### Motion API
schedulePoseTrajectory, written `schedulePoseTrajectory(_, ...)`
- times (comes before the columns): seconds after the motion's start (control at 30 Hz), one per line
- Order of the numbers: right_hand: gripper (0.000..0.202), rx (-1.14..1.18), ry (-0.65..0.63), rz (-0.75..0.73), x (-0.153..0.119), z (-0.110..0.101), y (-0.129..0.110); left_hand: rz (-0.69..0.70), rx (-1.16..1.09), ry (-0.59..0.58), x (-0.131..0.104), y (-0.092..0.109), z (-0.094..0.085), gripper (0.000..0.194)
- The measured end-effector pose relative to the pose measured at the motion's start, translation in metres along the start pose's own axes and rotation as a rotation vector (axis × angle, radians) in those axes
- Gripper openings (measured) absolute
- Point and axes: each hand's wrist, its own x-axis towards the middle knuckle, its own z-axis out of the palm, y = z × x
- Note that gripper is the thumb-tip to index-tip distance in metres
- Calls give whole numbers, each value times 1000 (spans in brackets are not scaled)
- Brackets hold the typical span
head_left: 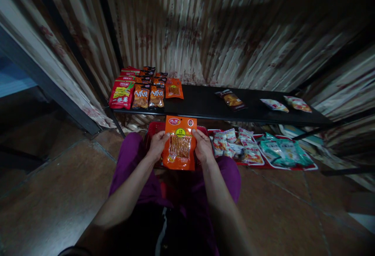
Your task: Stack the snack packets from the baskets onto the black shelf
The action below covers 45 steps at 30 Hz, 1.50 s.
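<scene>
An orange snack packet (pixel 180 146) with a clear window showing brown strips is held upright in front of me. My left hand (pixel 158 145) grips its left edge, and my right hand (pixel 202 145) grips its right edge, thumbs on the front. Behind its top edge runs the front of a low black shelf (pixel 199 102). A similar orange packet (pixel 174 88) leans on that shelf, beside black-and-orange packets (pixel 157 96) and red packets (pixel 122 93) at the left end. Partly hidden behind the held packet is a red basket (pixel 154 127).
A dark brown packet (pixel 231 100) and two white packets (pixel 274 105) lie on the shelf's right half. Below stand a tray of white-and-red packets (pixel 252 152) and a tray of teal packets (pixel 285 152). Black posts (pixel 109 25) frame the shelf; a striped curtain (pixel 187 25) hangs behind.
</scene>
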Motion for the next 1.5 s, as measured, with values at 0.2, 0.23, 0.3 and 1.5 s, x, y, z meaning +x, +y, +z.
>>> schedulePoseTrajectory(0.2,30,-64,16,42,-4,-9,4,-7,20,49,3,0,2,21)
schedulePoseTrajectory(0.23,31,-67,0,56,-4,-10,4,-12,18,53,4,-1,2,21)
schedulePoseTrajectory(0.3,31,-58,-25,67,-5,-10,3,-26,-2,55,5,-1,3,21)
schedulePoseTrajectory(1.5,34,-87,-121,111,-14,-16,4,-99,-242,-38,29,10,12,36)
